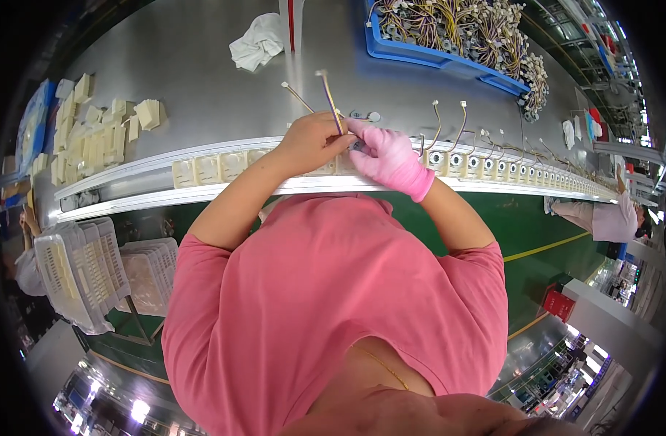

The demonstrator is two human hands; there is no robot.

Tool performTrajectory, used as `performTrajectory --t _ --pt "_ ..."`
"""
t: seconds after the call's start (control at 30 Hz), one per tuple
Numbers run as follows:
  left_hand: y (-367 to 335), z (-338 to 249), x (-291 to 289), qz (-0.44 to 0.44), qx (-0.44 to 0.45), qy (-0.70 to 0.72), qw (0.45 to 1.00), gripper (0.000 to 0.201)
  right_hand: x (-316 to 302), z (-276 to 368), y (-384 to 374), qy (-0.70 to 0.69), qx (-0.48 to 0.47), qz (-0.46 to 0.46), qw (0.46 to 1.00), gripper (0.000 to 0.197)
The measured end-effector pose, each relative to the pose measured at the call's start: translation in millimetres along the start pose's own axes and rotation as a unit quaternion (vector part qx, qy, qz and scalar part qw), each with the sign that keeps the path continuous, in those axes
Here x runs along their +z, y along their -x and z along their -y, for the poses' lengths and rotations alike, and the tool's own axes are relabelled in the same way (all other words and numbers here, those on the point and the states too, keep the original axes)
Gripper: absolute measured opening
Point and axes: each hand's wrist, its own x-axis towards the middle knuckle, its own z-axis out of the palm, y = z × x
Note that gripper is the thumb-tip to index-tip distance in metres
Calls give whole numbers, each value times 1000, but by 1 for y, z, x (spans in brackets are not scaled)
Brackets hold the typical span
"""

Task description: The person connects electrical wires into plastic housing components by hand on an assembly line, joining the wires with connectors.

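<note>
Over a long rail (136, 174), my bare left hand (311, 145) is closed on a wire lead (331, 102) of thin purple and yellow wires with a pale plug on its upper end. Against it, my right hand (389, 161) in a pink glove pinches a small grey part (359, 145), mostly hidden by the fingers. Cream square housings (209, 168) sit in the rail left of my hands. To the right, the housings (471, 166) hold dark round parts, and wires stand up from them. Just beyond my hands lie another wire lead (296, 96) and a small grey disc (374, 116).
A blue tray (420, 57) heaped with wired parts stands at the far right. Loose cream blocks (104, 142) lie at the left, and a white cloth (257, 42) at the back. Clear plastic baskets (86, 272) stand low at left. Another person (602, 218) is at the rail's far right.
</note>
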Motion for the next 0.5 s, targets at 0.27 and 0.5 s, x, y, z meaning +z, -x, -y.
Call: performTrajectory --t 0.27,0.5 --pt "8 13 6 43 109 -163 980 13 12 -15 -2 245 -116 67 960 37" --pt "16 7 17 11 104 -163 981 10 8 -10 -7 335 -126 119 926 39"
